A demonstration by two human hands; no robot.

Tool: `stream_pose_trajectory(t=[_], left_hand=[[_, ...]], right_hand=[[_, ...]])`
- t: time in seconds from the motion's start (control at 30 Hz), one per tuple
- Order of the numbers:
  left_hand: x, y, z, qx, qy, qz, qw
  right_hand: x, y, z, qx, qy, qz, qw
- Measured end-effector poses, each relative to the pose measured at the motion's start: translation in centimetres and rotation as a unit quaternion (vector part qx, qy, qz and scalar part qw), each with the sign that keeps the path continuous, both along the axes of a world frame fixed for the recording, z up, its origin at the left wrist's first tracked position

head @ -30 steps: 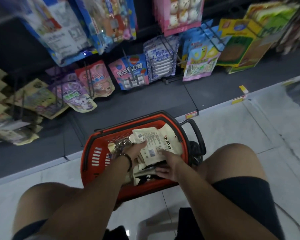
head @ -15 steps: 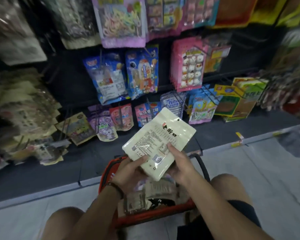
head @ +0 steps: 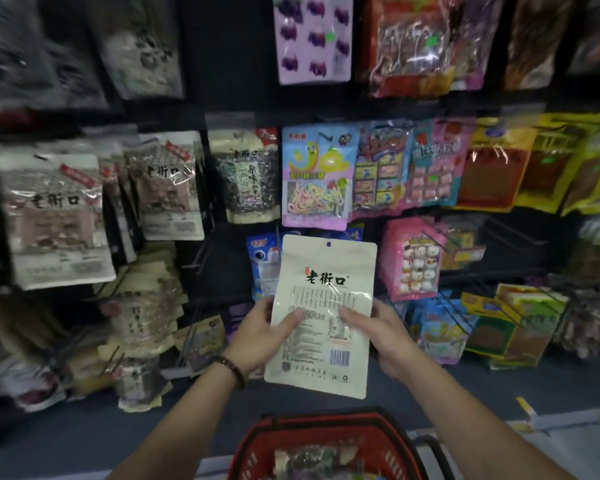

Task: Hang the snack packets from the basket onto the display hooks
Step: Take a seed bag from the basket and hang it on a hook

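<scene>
Now lifted clear of the red basket (head: 257, 448), where a second ago it lay among the other packets. Half a second ago tilted on a diagonal; now turned upright, the cream snack packet (head: 321, 317) with its printed back toward the camera and the small hang hole (head: 328, 244) at the top edge. Held up in front of the display wall, well above the basket, overlapping a blue packet (head: 261, 258) behind it. Means, most likely, that picking is done and lining up with a hook comes next; not yet on any hook.

Left hand (head: 260, 332) on the packet's lower left edge, thumb pressed on the printed face, fingers wrapped behind out of sight; a dark beaded bracelet (head: 230, 368) at the wrist. Right hand (head: 378, 336) mirrored on the lower right edge, thumb on front, fingers behind. Each grip pinching the packet between thumb and fingers, neither spread. Both forearms reaching forward and up from the bottom of the view, elbows low.

Matching cream packets with the same black lettering (head: 245, 178) up and to the left, probably the target row. More packets left in the basket, blurred.
</scene>
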State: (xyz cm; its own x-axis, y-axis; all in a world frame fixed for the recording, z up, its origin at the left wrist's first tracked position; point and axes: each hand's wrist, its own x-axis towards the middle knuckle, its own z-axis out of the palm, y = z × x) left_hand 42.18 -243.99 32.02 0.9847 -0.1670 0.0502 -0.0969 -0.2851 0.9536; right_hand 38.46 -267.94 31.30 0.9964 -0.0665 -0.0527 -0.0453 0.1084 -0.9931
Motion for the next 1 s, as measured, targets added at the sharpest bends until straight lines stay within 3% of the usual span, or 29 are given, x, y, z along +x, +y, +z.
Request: stream_pose_trajectory(t=[0.13,0.23,0.27,0.37,0.5,0.57,0.63,0.77,0.87,1.0], left_hand=[[0.4,0.1,1.2,-0.043,-0.049,0.064,0.996],[-0.1,0.0,2.8,0.050,-0.166,0.192,0.966],[-0.4,-0.2,3.4,0.057,-0.177,0.186,0.965],[-1.6,-1.6,5.9,-0.036,-0.091,0.078,0.992],[-0.2,-0.6,8.0,-0.129,-0.131,0.152,0.971],[0.3,1.4,9.3,-0.215,-0.100,0.168,0.957],[0.6,3.3,10.0,-0.247,-0.065,0.148,0.955],[0.7,5.9,11.7,-0.208,-0.032,0.086,0.974],[0.4,7.4,13.3,-0.199,-0.045,0.073,0.976],[0.0,8.8,14.9,-0.180,-0.042,0.076,0.980]], right_hand=[[0.9,1.2,3.1,-0.020,-0.027,-0.003,0.999],[1.5,3.4,4.9,-0.112,-0.084,-0.063,0.988],[1.6,4.4,5.4,-0.169,-0.111,-0.092,0.975],[1.2,8.0,6.9,-0.290,-0.168,-0.147,0.931],[1.2,11.6,8.3,-0.334,-0.287,-0.033,0.897],[1.6,11.7,9.4,-0.335,-0.298,0.056,0.892],[2.3,10.8,11.5,-0.317,-0.273,0.046,0.907],[5.5,9.5,15.3,-0.276,-0.208,-0.098,0.933],[6.8,10.2,17.4,-0.192,-0.135,-0.035,0.972],[8.2,11.9,17.7,-0.102,-0.124,0.017,0.987]])
